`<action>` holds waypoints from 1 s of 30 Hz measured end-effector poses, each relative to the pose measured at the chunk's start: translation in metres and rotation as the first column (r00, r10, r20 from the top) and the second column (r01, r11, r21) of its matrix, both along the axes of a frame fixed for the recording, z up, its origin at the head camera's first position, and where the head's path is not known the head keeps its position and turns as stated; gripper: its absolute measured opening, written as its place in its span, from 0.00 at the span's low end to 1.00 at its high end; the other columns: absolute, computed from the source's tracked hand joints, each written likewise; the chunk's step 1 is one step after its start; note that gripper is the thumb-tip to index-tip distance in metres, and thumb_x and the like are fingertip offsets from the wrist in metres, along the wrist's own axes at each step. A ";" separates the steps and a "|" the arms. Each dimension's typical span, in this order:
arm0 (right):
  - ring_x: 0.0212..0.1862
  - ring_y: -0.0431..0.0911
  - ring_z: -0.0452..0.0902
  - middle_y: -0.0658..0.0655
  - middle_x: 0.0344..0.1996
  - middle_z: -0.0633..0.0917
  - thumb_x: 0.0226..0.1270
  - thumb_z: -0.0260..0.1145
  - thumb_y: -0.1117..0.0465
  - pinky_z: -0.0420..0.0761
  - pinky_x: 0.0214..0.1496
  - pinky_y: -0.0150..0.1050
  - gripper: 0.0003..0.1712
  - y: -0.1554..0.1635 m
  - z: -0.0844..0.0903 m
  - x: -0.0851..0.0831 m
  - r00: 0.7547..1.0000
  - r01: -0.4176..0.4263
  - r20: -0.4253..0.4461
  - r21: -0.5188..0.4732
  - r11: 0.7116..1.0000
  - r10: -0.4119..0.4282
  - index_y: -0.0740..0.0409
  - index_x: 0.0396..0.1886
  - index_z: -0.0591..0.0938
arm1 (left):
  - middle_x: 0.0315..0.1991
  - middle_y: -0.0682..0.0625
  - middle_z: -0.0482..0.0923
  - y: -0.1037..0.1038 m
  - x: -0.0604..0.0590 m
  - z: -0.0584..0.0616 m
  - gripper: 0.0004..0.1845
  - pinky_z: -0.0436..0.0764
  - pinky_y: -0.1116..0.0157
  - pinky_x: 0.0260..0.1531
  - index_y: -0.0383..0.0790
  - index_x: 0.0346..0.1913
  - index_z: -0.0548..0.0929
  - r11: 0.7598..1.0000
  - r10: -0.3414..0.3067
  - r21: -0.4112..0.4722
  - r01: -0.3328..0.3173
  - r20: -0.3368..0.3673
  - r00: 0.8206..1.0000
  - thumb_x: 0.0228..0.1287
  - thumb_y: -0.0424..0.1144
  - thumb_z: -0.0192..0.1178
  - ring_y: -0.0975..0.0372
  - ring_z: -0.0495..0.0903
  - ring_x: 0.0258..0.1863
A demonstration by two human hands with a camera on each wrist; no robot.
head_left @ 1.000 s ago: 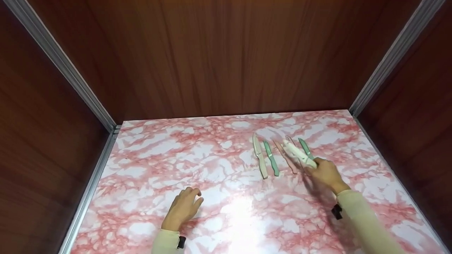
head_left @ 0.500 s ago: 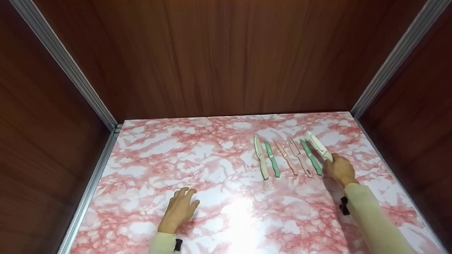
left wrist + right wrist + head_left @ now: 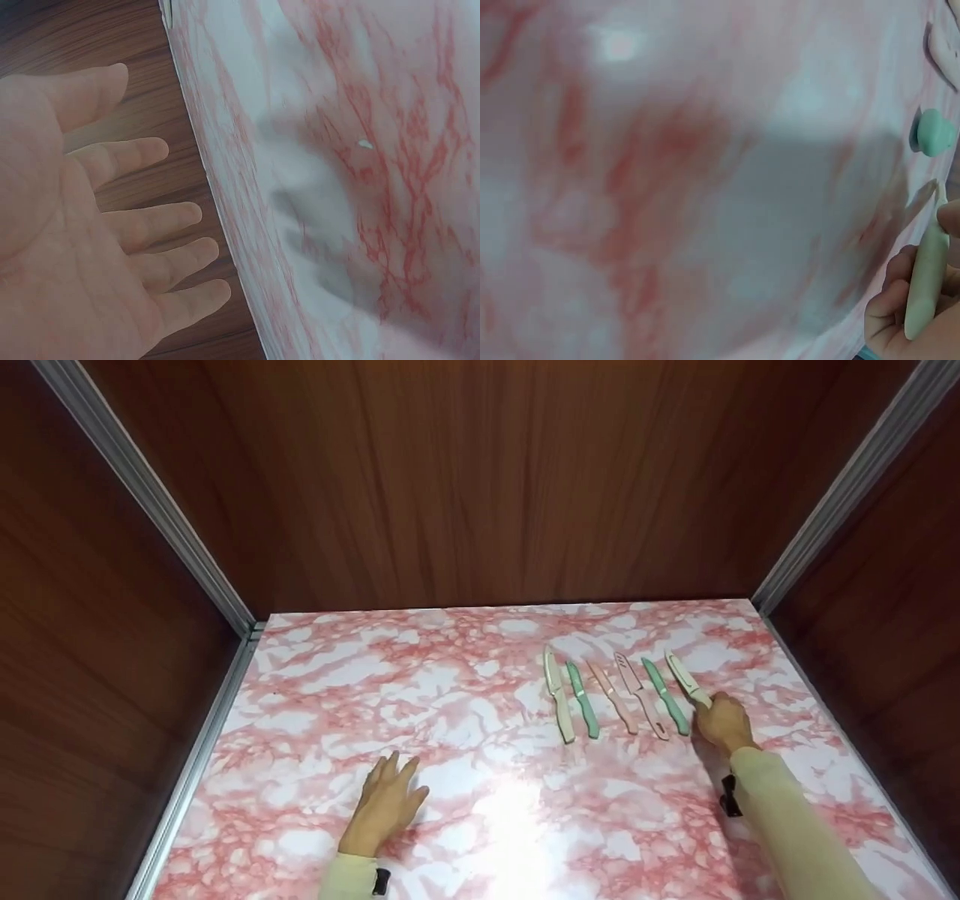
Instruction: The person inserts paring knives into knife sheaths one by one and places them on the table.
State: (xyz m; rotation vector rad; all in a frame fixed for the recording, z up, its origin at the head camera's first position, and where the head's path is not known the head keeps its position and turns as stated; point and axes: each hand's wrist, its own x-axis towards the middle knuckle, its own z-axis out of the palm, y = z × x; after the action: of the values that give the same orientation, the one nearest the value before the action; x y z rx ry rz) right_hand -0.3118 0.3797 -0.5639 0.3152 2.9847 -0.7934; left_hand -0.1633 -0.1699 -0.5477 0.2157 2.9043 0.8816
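Observation:
My right hand (image 3: 724,724) grips a cream-handled knife (image 3: 684,675) at the right end of a row of knives. In the right wrist view its pale handle (image 3: 928,281) lies in the curled fingers. Just left of it on the tabletop is a green knife (image 3: 666,697), then a pink knife with small slots in its blade (image 3: 642,696). Further left lie a thinner pink knife (image 3: 613,699), a second green knife (image 3: 583,701) and a larger cream knife (image 3: 559,697). My left hand (image 3: 382,806) is held over the table with fingers spread, holding nothing.
The red-and-white marbled tabletop (image 3: 450,682) is enclosed by dark wooden panels (image 3: 480,487) at the back and both sides. Grey metal profiles (image 3: 150,502) run along the corners. A bright light patch (image 3: 514,825) reflects off the front middle.
My right hand has carried the cream knife rightward past the green one and lowered it to the end of the row. The left hand's fingers have straightened a little.

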 end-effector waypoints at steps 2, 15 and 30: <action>0.43 0.67 0.70 0.73 0.39 0.71 0.73 0.48 0.50 0.68 0.47 0.60 0.27 -0.001 0.000 -0.002 1.000 -0.009 -0.006 0.026 1.000 0.009 0.76 0.48 0.68 | 0.68 0.29 0.52 0.001 0.000 0.001 0.28 0.47 0.40 0.63 0.37 0.67 0.66 1.000 0.001 0.006 -0.001 0.008 1.000 0.69 0.46 0.54 0.35 0.46 0.68; 0.42 0.69 0.71 0.74 0.36 0.73 0.68 0.54 0.55 0.70 0.43 0.61 0.23 0.002 -0.003 0.004 0.999 -0.041 -0.021 0.093 0.995 0.043 0.76 0.43 0.73 | 0.68 0.30 0.53 0.006 0.001 0.004 0.28 0.49 0.41 0.63 0.36 0.67 0.65 0.999 -0.043 0.004 0.043 0.045 0.998 0.71 0.47 0.51 0.36 0.49 0.67; 0.53 0.76 0.56 0.83 0.52 0.61 0.68 0.54 0.43 0.61 0.45 0.70 0.39 -0.041 0.017 0.026 0.990 -0.061 -0.118 0.166 0.984 0.081 0.78 0.57 0.66 | 0.70 0.29 0.45 0.020 -0.018 0.014 0.35 0.48 0.36 0.60 0.43 0.73 0.55 0.992 0.023 -0.123 -0.032 -0.077 0.997 0.69 0.51 0.53 0.33 0.42 0.68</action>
State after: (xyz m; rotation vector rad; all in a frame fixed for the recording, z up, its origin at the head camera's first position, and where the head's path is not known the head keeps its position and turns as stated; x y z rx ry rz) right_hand -0.2863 0.3386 -0.5469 0.1677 3.1645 -0.5858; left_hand -0.1814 -0.1495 -0.5338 0.2037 3.0261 0.7073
